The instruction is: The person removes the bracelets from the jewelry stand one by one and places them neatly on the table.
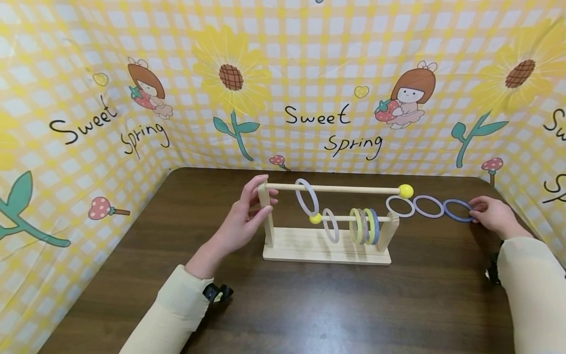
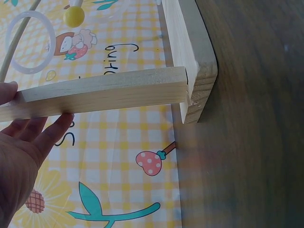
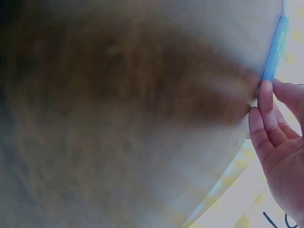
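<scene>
A wooden stand with a pale base (image 1: 327, 251) carries two rods ending in yellow balls. My left hand (image 1: 240, 221) holds its left upright post (image 2: 104, 95), thumb on one side and fingers on the other. A lilac ring (image 1: 316, 199) hangs on the upper rod (image 1: 353, 189). On the lower rod hang a whitish ring (image 1: 325, 226) and, farther right, several yellow, greyish and blue rings (image 1: 377, 228). At the right, my right hand (image 1: 495, 215) pinches the edge of a blue ring (image 3: 275, 50) between thumb and fingers.
Left of the held blue ring, a purple ring (image 1: 426, 197) and a whitish ring (image 1: 404, 215) form a row with it on the dark wooden table (image 1: 309, 309). Yellow checked cloth (image 1: 305, 64) stands behind the table and along its sides.
</scene>
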A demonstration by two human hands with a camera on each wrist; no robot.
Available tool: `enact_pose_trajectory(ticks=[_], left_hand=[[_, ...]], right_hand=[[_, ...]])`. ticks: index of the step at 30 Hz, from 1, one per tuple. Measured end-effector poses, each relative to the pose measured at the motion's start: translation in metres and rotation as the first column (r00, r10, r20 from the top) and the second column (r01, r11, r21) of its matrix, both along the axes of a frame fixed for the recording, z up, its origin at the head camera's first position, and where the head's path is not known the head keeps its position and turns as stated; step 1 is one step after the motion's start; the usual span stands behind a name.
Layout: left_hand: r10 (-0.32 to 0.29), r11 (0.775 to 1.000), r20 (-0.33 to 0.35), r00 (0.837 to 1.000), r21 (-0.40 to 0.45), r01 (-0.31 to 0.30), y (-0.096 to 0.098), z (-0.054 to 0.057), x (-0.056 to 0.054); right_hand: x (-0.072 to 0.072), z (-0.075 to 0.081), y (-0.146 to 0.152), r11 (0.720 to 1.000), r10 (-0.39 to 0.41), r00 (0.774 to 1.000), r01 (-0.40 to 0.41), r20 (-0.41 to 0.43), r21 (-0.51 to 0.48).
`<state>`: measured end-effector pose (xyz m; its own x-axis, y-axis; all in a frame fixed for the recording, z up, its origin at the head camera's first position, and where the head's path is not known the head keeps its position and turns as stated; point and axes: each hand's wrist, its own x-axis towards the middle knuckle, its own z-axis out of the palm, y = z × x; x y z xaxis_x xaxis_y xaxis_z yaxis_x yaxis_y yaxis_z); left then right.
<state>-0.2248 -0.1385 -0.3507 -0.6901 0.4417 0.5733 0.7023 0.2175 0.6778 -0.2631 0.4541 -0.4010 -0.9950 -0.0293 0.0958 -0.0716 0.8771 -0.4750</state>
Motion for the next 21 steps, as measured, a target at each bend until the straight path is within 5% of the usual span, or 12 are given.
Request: enact_pose_trajectory(ticks=[13,21], left_hand=[[0.003,1.0,0.007,1.0,0.005,-0.003,0.0,0.0,0.0],[-0.002,1.0,0.009,1.0,0.005,0.002,0.0,0.0,0.0]], right_hand=[[0.004,0.01,-0.001,0.999,-0.02,1.0,0.02,0.005,-0.038],[0.008,0.027,-0.012,0.988,0.033,0.989,-0.054,-0.145,-0.142]])
